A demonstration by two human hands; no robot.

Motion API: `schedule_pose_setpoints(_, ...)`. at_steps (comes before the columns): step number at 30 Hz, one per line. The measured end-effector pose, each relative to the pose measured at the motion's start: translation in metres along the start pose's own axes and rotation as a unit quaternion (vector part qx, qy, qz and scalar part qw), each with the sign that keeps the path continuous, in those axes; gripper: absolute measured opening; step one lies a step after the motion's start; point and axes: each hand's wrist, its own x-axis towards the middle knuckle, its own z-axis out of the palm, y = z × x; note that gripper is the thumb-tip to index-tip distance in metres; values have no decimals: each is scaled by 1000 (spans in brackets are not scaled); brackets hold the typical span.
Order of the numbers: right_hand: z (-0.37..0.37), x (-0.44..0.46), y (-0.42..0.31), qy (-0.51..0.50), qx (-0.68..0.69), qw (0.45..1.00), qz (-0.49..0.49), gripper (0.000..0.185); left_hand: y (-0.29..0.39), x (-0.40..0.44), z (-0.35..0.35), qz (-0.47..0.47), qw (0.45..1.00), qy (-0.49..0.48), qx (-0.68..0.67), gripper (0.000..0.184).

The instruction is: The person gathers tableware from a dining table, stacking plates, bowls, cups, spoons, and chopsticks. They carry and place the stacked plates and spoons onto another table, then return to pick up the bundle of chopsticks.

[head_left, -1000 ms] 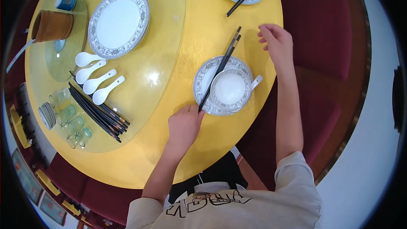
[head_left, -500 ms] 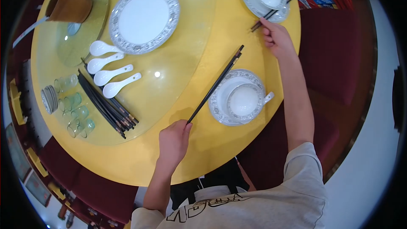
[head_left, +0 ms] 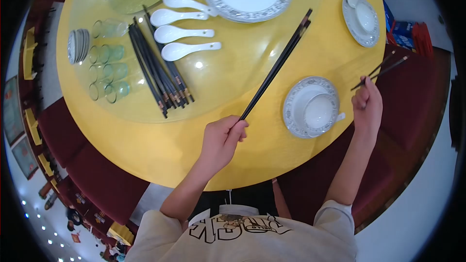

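My left hand (head_left: 224, 138) is closed around the lower ends of black chopsticks (head_left: 277, 68), which slant up and right over the table. Between my thumb and fingers, my right hand (head_left: 367, 101) pinches another pair of chopsticks (head_left: 383, 71), their far ends spread slightly apart past the table edge. Just left of my right hand stands a place setting: a patterned plate (head_left: 292, 108) bearing a white bowl (head_left: 321, 113), with a spoon handle (head_left: 341, 116) poking out at its right. Farther back is a second patterned plate (head_left: 372, 39) with a small bowl (head_left: 365, 18) on it.
On the glass turntable (head_left: 233, 75) lie a bundle of chopsticks (head_left: 150, 65), several white spoons (head_left: 190, 49), green-tinted glasses (head_left: 112, 72), stacked small dishes (head_left: 78, 46) and stacked large plates (head_left: 247, 16). Dark red chairs (head_left: 104, 170) surround the yellow table (head_left: 160, 153).
My right hand has drawn its chopsticks back from the far plate toward me, beside the nearer setting. My left hand still holds its chopsticks. The camera view has shifted.
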Motion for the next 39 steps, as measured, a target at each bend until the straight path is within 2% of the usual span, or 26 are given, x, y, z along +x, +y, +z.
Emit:
schedule_pose_setpoints(1,11,-21,6,-14,-22,999,-25,16,1,-2,-3,-12,998,-10,-64,24)
schedule_pose_setpoints(3,28,-55,36,-78,-72,992,-68,19,-2,-5,-9,-17,994,-12,-107,25)
schedule_pose_setpoints(5,75,-102,56,-93,-104,990,34,22,-7,-11,-17,-20,988,-18,-154,25)
schedule_pose_setpoints(9,152,-154,113,-205,-82,969,107,18,-20,-31,-54,-1,989,-11,-151,28)
schedule_pose_setpoints(11,190,-173,137,-220,-69,968,100,18,-32,-43,-80,-3,991,-10,-137,28)
schedule_pose_setpoints(13,221,-189,161,-233,-60,966,93,18,-53,-53,-106,-43,975,23,-218,25)
schedule_pose_setpoints(16,257,-209,188,-255,-53,962,82,19,-68,-67,-144,-54,966,50,-247,24)
schedule_pose_setpoints(20,293,-231,207,-275,-69,957,64,19,-71,-82,-178,-37,976,82,-197,21)
schedule_pose_setpoints(26,322,-252,207,-259,-97,958,69,15,-84,-86,-205,-16,985,66,-157,17)
schedule_pose_setpoints(29,311,-244,212,-291,-153,944,35,14,-82,-92,-210,-27,988,59,-143,17)
schedule_pose_setpoints(31,299,-235,198,-307,-239,920,-45,14,-83,-96,-210,-14,990,37,-132,17)
schedule_pose_setpoints(33,290,-231,152,-228,-430,846,-217,24,-80,-100,-215,-22,990,8,-137,18)
schedule_pose_setpoints(34,283,-221,140,-183,-478,760,-400,30,-78,-101,-218,-31,989,-20,-141,18)
schedule_pose_setpoints(35,278,-211,130,-132,-504,640,-565,39,-77,-103,-221,-30,989,-21,-144,18)
schedule_pose_setpoints(36,273,-202,123,-132,-505,637,-567,39,-76,-104,-224,-44,984,-54,-164,19)
schedule_pose_setpoints(38,265,-191,113,-141,-521,463,-703,47,-72,-106,-233,-58,978,-89,-181,20)
schedule_pose_setpoints(39,268,-189,109,-140,-521,462,-704,47,-70,-106,-239,-60,976,-131,-163,20)
